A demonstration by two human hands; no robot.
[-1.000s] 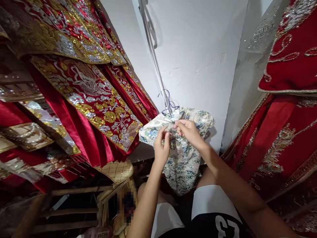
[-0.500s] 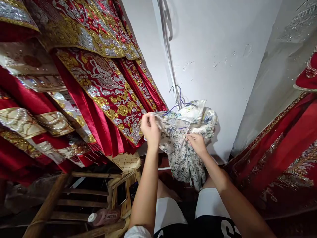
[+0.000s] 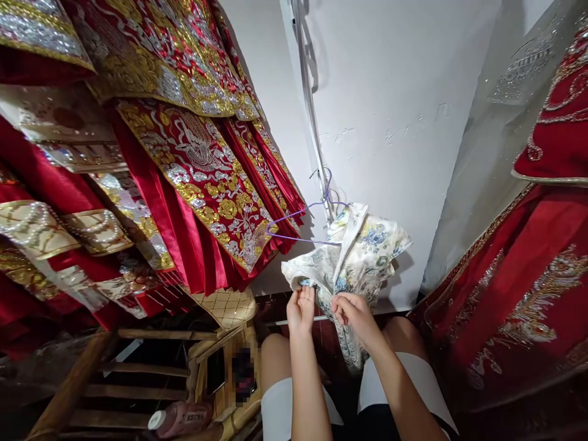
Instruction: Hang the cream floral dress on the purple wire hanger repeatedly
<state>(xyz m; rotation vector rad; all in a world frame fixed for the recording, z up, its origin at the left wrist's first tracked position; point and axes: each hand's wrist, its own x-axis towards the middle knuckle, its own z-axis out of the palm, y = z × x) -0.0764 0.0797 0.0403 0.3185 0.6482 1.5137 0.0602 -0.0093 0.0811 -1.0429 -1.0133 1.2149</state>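
Note:
A cream garment with a blue flower print (image 3: 362, 251) hangs half off a purple wire hanger (image 3: 298, 226), whose left arm is bare. The hanger hooks on a metal rail (image 3: 312, 116) by the white wall. My left hand (image 3: 302, 308) pinches the garment's lower left edge. My right hand (image 3: 351, 312) grips the cloth just beside it, fingers closed. Both hands are low, above my knees in white shorts.
Red robes with gold and silver embroidery (image 3: 184, 159) hang thickly on the left, and more red embroidered cloth (image 3: 528, 288) on the right. A wooden chair (image 3: 138, 367) with a gold quilted bag (image 3: 225, 306) and a pink bottle (image 3: 179, 418) stands at lower left.
The garment has slid off the hanger's left arm and now droops to the right. Both my hands have dropped from near the hanger to the cloth's lower edge.

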